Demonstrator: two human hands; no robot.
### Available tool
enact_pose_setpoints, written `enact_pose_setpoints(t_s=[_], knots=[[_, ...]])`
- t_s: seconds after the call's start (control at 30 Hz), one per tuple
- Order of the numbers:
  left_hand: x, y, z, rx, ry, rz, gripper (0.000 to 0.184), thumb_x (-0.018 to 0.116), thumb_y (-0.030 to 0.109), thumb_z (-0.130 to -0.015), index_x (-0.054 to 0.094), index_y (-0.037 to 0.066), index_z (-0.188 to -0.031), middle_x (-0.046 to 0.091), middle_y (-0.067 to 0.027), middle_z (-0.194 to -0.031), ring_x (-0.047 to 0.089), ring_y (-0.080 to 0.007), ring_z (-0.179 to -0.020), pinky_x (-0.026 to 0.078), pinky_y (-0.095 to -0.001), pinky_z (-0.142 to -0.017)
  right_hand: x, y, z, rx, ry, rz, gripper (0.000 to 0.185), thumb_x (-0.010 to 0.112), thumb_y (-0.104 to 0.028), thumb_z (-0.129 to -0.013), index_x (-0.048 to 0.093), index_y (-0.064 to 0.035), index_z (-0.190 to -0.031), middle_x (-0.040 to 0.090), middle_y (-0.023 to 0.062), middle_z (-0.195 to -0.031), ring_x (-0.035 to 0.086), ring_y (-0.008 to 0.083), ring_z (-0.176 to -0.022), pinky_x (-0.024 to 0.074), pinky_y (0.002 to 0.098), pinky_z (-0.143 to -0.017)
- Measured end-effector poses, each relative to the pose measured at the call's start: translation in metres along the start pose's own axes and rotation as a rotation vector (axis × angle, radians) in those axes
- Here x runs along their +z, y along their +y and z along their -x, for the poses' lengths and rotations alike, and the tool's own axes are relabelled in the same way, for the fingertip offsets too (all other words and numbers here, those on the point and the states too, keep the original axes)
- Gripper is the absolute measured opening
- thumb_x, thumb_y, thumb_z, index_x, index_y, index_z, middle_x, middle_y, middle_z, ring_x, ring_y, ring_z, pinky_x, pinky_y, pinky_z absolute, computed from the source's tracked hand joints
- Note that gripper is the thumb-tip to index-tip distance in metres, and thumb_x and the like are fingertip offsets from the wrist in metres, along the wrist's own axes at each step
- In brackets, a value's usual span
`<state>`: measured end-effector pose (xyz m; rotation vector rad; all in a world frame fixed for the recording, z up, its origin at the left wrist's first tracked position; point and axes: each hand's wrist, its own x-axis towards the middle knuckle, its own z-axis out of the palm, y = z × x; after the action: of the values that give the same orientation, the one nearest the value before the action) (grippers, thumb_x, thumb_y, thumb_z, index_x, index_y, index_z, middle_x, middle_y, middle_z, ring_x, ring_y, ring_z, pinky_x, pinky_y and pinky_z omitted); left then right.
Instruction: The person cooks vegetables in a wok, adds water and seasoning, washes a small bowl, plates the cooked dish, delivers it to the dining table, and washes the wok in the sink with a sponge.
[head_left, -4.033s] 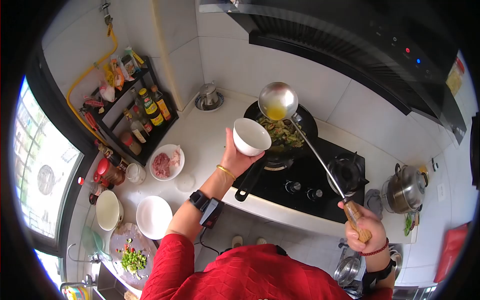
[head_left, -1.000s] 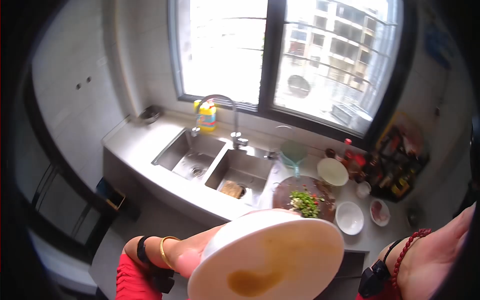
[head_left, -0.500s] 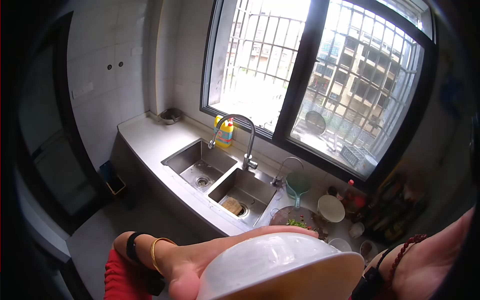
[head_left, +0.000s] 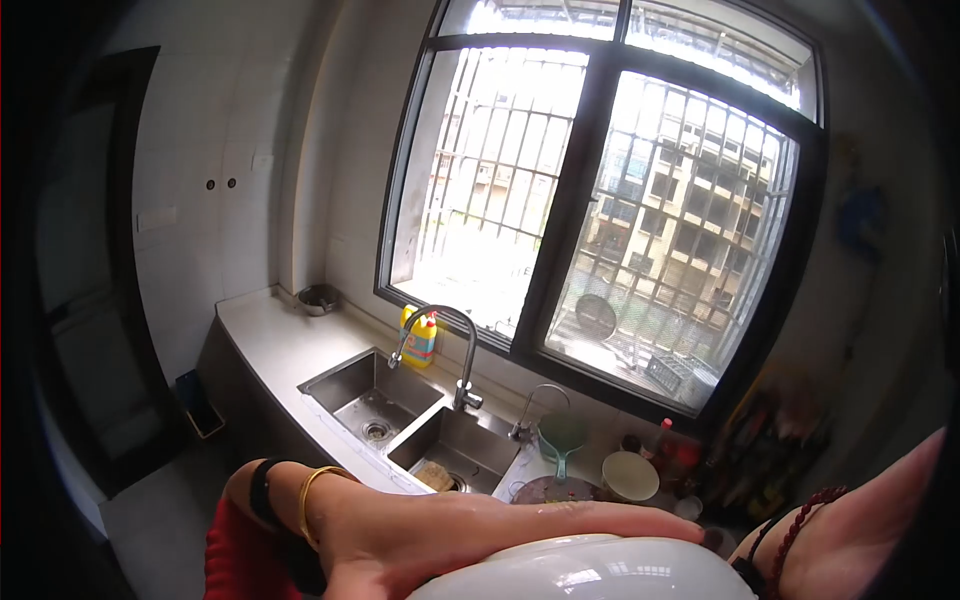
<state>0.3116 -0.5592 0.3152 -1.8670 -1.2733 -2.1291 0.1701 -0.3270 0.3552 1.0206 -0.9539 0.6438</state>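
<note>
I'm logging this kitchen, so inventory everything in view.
Framed window: 1, black, back wall
Flat counter: 1, pale, below window
Rectangular metal basins: 2, silver, counter
Arched metal taps: 2, silver, by basins
Handled bottle: 1, yellow, behind basins
Rough block: 1, tan, right basin
Handled container: 1, green, right counter
Round board: 1, brown, right counter
Wide bowl: 1, cream, right counter
Low round vessel: 1, dark, left corner
Framed door: 1, dark, left
Glossy bowl: 1, white, bottom centre
Blurred clutter: uncountable, mixed, right
Left hand: 1, against glossy bowl
Right hand: 1, right edge, cropped
</note>
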Motion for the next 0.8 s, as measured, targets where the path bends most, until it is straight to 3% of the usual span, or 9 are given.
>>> enact_pose_setpoints(t_s=[0.23, 0.4, 0.5, 0.57, 0.63, 0.7, 0.73, 0.8], knots=[[-0.008, 0.022, -0.018, -0.109, -0.028, -0.027, 0.115, 0.061, 0.067, -0.057, 0.008, 0.002, -0.136, 0.017, -0.0181, -0.138, 0.020, -0.0293, -0.127, 0.017, -0.0445, -0.103, 0.001, -0.003, -0.004, 0.003, 0.000, 0.035, 0.035, 0.044, -0.034, -0.085, 0.049, 0.0004, -0.090, 0.044, 0.0075, -0.083, 0.042, 0.0214, -0.082, 0.0322, 0.0386, -0.081], [-0.012, 0.028, -0.014, -0.202, 0.070, -0.010, 0.108, 0.058, 0.066, -0.062, 0.010, 0.004, -0.136, 0.021, -0.0150, -0.138, 0.025, -0.0246, -0.125, 0.022, -0.0410, -0.102, 0.004, 0.000, -0.003, -0.003, -0.008, 0.050, 0.035, 0.043, -0.034, -0.085, 0.048, 0.0002, -0.089, 0.043, 0.0075, -0.083, 0.042, 0.0221, -0.083, 0.0321, 0.0395, -0.082], [-0.010, 0.025, 0.001, -0.264, 0.256, 0.097, 0.104, 0.056, 0.066, -0.064, 0.011, 0.006, -0.136, 0.024, -0.0132, -0.137, 0.028, -0.0217, -0.124, 0.025, -0.0389, -0.102, 0.005, 0.000, 0.002, 0.002, -0.032, 0.058, 0.035, 0.043, -0.034, -0.085, 0.048, 0.0001, -0.089, 0.043, 0.0076, -0.082, 0.042, 0.0225, -0.083, 0.0320, 0.0401, -0.082], [-0.004, 0.008, 0.018, -0.147, 0.504, 0.395, 0.096, 0.042, 0.073, -0.067, 0.019, 0.010, -0.135, 0.024, -0.0168, -0.137, 0.024, -0.0300, -0.126, 0.023, -0.0481, -0.101, 0.010, -0.001, 0.004, -0.003, -0.043, 0.055, 0.035, 0.043, -0.034, -0.085, 0.048, 0.0001, -0.088, 0.043, 0.0076, -0.082, 0.042, 0.0227, -0.083, 0.0320, 0.0405, -0.083], [0.000, -0.016, 0.060, -0.284, 0.835, 0.440, 0.095, 0.034, 0.077, -0.068, 0.020, 0.012, -0.136, 0.021, -0.0180, -0.138, 0.022, -0.0344, -0.128, 0.022, -0.0533, -0.101, 0.011, -0.004, 0.005, -0.008, -0.051, 0.044, 0.035, 0.043, -0.034, -0.085, 0.048, 0.0000, -0.088, 0.043, 0.0076, -0.082, 0.042, 0.0230, -0.083, 0.0319, 0.0409, -0.083], [-0.019, -0.041, 0.123, -0.389, 0.909, 0.441, 0.092, 0.030, 0.075, -0.070, 0.015, 0.013, -0.137, 0.021, -0.0117, -0.139, 0.024, -0.0287, -0.126, 0.024, -0.0478, -0.101, 0.015, -0.009, 0.006, -0.009, -0.054, 0.028, 0.035, 0.043, -0.035, -0.085, 0.048, 0.0000, -0.088, 0.043, 0.0076, -0.082, 0.042, 0.0232, -0.084, 0.0319, 0.0413, -0.083], [-0.027, -0.050, 0.142, -0.280, 0.790, 0.548, 0.088, 0.026, 0.073, -0.073, 0.014, 0.014, -0.137, 0.025, -0.0061, -0.138, 0.028, -0.0226, -0.125, 0.026, -0.0418, -0.102, 0.016, -0.010, 0.007, -0.010, -0.055, 0.023, 0.035, 0.043, -0.035, -0.085, 0.048, -0.0001, -0.087, 0.043, 0.0076, -0.082, 0.042, 0.0234, -0.084, 0.0319, 0.0415, -0.083], [-0.032, -0.052, 0.159, -0.369, 0.907, 0.395, 0.087, 0.028, 0.073, -0.074, 0.015, 0.015, -0.137, 0.024, -0.0073, -0.138, 0.028, -0.0239, -0.125, 0.026, -0.0425, -0.102, 0.014, -0.013, 0.007, -0.007, -0.051, 0.018, 0.035, 0.042, -0.035, -0.085, 0.047, -0.0001, -0.087, 0.043, 0.0076, -0.082, 0.042, 0.0236, -0.084, 0.0318, 0.0418, -0.084]])
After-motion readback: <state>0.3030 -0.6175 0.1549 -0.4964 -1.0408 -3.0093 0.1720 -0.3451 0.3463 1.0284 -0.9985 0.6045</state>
